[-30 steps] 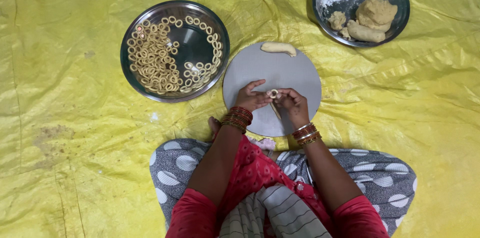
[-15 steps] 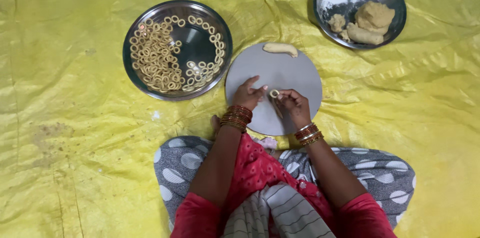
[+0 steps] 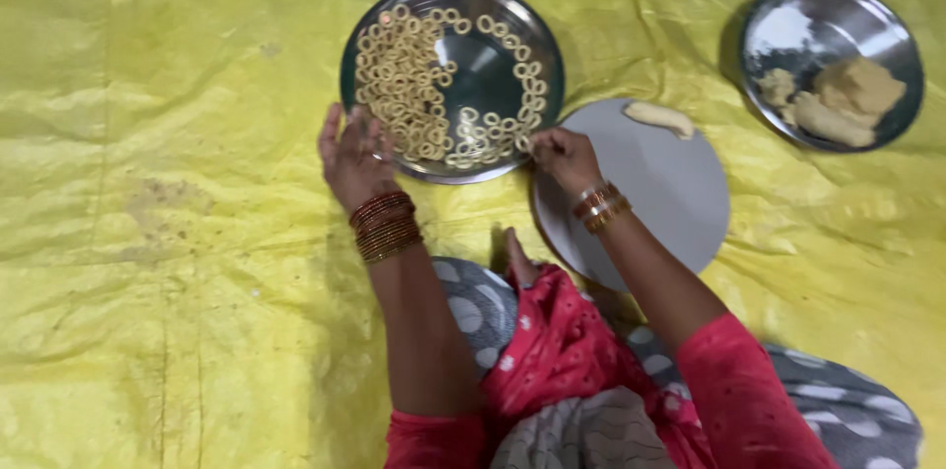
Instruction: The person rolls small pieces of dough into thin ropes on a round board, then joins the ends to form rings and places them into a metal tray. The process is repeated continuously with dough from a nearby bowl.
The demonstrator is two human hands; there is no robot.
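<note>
Both hands had left the round grey board (image 3: pixel 670 203) where they had been pinching a dough ring half a second before — now they were at the steel plate of rings (image 3: pixel 512 16). Her right hand (image 3: pixel 564 156) reached across to the plate's near rim, fingertips pinched together over the edge rings; whether a ring sat between them I could not tell. Her left hand (image 3: pixel 351 156) rested at the plate's left edge, fingers loosely spread and touching the rim, holding nothing that I could see.

Small pale dough rings (image 3: pixel 404 85) crowded the plate's left half and curved in a thinner line along its right and near edge — the middle showed bare, dark metal. They looked uniform, thin and yellowish.

One short roll of dough (image 3: pixel 662 117) lay at the far edge of the grey board, just beside the plate. Well off to the right stood a steel bowl (image 3: pixel 788 31) with lumps of tan dough (image 3: pixel 847 95) inside. Everything sat on a creased yellow sheet (image 3: pixel 148 183). No packages or labels showed.
</note>
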